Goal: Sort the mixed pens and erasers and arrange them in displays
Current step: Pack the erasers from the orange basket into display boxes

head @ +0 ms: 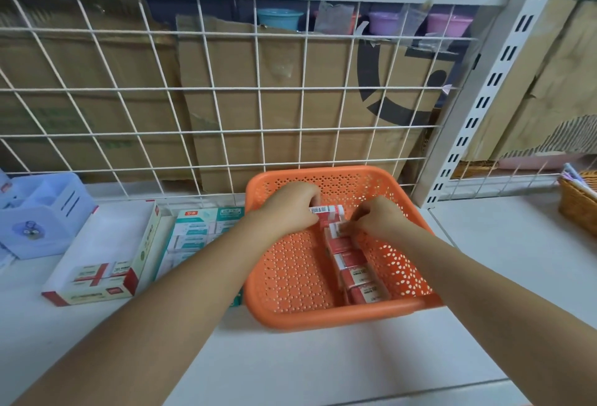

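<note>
From my remote seat I see the left hand (pixel 290 205) curled round a red-and-white eraser (pixel 328 210) with its barcode label facing up, held just above the far end of the basket floor. The right hand (pixel 376 220) sits close beside it, fingertips pinched on the white end of a second eraser (pixel 334 228), which is the farthest piece of a row of erasers (pixel 353 271). That row runs from the hands toward me along the right half of the orange perforated basket (pixel 339 316), the wrapped pieces packed side against side; the left half of the basket floor shows only its holes. The basket stands on a white shelf (pixel 290 367), its near rim toward me. Just left of it lies a teal-and-white carton (pixel 200 234), flat on the shelf, and touching that carton's left side is an open display box (pixel 100 244) with a few red-and-white erasers (pixel 101 273) in its near end. Further left stands a pale blue desk organizer (pixel 42 211). Behind everything rises a white wire grid (pixel 206 89) with brown cardboard (pixel 274 98) behind it. At the far right edge, on the neighbouring shelf, I see part of a wicker basket (pixel 578 208).
</note>
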